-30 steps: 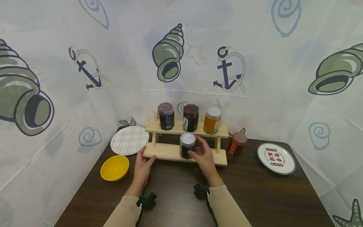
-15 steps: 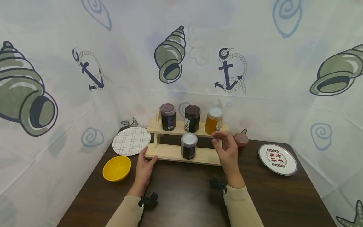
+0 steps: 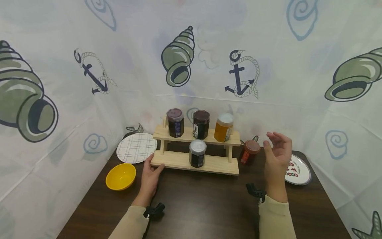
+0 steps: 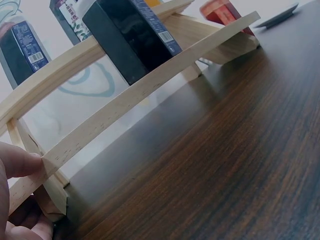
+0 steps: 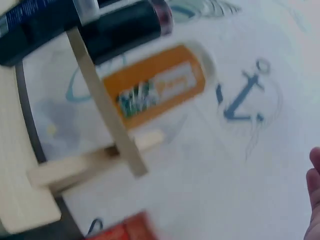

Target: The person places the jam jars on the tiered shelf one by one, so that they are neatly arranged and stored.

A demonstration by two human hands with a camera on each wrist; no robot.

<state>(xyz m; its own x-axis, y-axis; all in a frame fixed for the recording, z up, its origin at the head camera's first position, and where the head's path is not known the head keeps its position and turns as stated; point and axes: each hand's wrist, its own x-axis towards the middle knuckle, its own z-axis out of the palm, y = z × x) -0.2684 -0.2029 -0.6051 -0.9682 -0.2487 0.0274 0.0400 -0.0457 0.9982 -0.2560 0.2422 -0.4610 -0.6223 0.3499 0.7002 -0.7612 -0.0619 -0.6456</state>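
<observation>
A two-tier wooden rack [image 3: 167,159] stands at the back of the table. My left hand [image 3: 150,177] grips the left end of its lower shelf; the left wrist view shows the thumb [image 4: 22,162] against the front edge and fingers curled below. On that lower shelf stands a dark jar with a silvery-white lid [image 3: 197,153]. The upper shelf bears a dark jar with a purplish lid [image 3: 175,122], a dark jar with a brown lid [image 3: 201,124] and an amber jar [image 3: 223,127]. My right hand [image 3: 277,156] is raised, holding nothing, between a red jar [image 3: 250,152] and a white plate with red characters [image 3: 299,171].
Left of the rack lies a round white plate with a grid pattern [image 3: 136,147]. In front of it sits a yellow bowl [image 3: 120,177]. A patterned cloth [image 3: 209,79] hangs behind the dark wooden table [image 3: 203,205].
My right hand has let go of the silvery-lidded jar and moved right, past the red jar, to in front of the plate with characters. The left hand keeps its place on the rack.
</observation>
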